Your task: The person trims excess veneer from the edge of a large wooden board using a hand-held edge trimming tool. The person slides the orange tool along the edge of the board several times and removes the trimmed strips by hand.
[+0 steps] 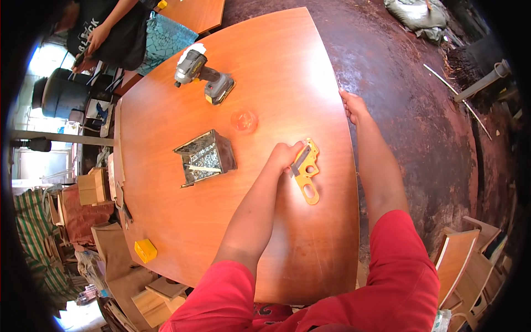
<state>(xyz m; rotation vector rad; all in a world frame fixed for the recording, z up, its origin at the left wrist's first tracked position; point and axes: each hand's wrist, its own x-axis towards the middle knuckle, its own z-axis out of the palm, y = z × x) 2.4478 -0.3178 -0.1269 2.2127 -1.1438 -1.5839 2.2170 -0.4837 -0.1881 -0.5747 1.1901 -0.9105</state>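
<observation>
My left hand (pixel 285 157) is closed on a flat yellow hand tool (pixel 306 182) with round finger holes and a dark grey bar. The tool rests on or just above a glossy orange-brown wooden tabletop (pixel 265 232), near its right edge. Farther up that edge, my right hand (pixel 353 105) grips the rim of the board, with part of its fingers hidden. To the left of my left hand stands an open metal box (pixel 225 154) holding many small shiny pieces and a pale stick. A small clear round container (pixel 244 120) sits just beyond the box.
A grey and black cordless driver (pixel 206 74) lies toward the far side of the tabletop. A yellow block-like item (pixel 145 250) is at the near left corner. Another person (pixel 110 36) is at the far left. Wooden pieces (pixel 459 257) lean at the lower right.
</observation>
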